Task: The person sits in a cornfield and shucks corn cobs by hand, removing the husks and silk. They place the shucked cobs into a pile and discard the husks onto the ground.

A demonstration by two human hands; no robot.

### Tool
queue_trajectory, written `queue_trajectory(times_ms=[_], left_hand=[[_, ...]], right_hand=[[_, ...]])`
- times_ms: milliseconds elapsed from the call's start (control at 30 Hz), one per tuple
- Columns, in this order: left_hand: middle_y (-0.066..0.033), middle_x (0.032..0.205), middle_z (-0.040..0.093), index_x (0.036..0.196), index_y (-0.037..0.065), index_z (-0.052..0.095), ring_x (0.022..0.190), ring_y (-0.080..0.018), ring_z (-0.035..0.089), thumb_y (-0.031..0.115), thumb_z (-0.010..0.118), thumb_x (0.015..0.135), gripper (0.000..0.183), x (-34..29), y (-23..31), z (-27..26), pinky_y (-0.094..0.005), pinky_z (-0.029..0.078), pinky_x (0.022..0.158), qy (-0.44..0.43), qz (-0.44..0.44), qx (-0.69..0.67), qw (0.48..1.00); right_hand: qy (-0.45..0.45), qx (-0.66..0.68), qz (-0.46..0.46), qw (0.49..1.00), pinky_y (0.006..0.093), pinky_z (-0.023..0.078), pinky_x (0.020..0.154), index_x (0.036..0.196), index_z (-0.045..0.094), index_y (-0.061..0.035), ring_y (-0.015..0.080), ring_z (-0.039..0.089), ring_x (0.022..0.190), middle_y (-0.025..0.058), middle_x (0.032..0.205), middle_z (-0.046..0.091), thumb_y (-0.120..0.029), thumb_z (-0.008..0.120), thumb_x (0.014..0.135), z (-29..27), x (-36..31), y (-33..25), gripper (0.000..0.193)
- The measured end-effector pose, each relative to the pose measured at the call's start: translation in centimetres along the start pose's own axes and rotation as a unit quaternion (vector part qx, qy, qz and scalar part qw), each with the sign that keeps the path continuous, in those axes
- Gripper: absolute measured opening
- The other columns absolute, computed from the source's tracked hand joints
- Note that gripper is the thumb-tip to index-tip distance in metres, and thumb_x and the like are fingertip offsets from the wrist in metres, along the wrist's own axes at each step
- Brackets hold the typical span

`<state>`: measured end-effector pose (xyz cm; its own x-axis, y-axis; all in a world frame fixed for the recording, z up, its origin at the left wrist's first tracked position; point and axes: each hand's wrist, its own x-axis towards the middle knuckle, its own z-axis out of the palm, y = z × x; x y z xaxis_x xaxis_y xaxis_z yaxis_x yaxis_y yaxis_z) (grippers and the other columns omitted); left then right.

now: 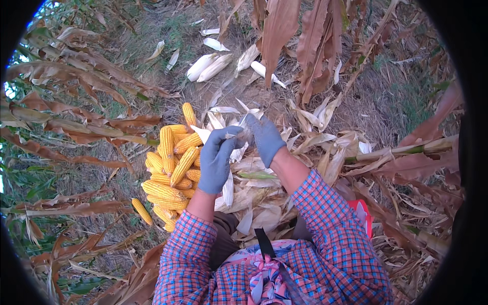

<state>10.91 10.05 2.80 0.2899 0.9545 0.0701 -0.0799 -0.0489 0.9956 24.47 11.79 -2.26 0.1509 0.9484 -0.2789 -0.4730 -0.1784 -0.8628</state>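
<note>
Both my hands wear grey knit gloves and meet in front of me, above a heap of stripped husks (264,195). My left hand (216,157) is closed, fingers curled at a pale, dry corn husk (242,136). Against the other side of that husk, my right hand (265,140) has its fingers bent and pressed together. Whether an ear of corn is inside the husk is hidden by the gloves. Just left of my left hand lies a pile of bare yellow corn cobs (165,190), and one cob (142,211) rests apart at its left edge.
Beyond my hands, several ears in pale husks (214,67) lie on the ground. Brown corn stalks and leaves (76,122) lean in from the left, and others (320,46) hang at the top. A red and white object (362,216) sits beside my right arm, partly covered.
</note>
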Motion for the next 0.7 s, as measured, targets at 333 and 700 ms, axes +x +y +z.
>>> queue_trajectory(times_ms=[333, 700], left_hand=[[0.0007, 0.066, 0.045, 0.077, 0.011, 0.045, 0.05, -0.0058, 0.035, 0.023, 0.043, 0.098, 0.024, -0.4, 1.7, -4.3, -0.0206, 0.034, 0.049, 0.143, -0.033, -0.15, 0.978], [0.0006, 0.065, 0.042, 0.075, 0.01, 0.044, 0.049, -0.0052, 0.031, 0.021, 0.041, 0.098, 0.026, 1.2, 1.6, -9.9, -0.0194, 0.027, 0.047, 0.215, 0.042, -0.212, 0.952]], right_hand=[[0.224, 0.284, 0.014, 0.932, 0.0255, 0.036, 0.04, 0.08, 0.047, -0.0134, 0.0124, 0.041, 0.045, -0.0006, 0.058, 0.042, -0.025, 0.045, 0.097, -13.1, 6.7, -1.5, 0.02], [0.291, -0.087, -0.15, 0.941, 0.0335, 0.049, 0.07, 0.117, 0.049, -0.0067, 0.0197, 0.058, 0.083, 0.0092, 0.104, 0.055, -0.026, 0.06, 0.089, -14.6, 6.7, -2.3, 0.036]])
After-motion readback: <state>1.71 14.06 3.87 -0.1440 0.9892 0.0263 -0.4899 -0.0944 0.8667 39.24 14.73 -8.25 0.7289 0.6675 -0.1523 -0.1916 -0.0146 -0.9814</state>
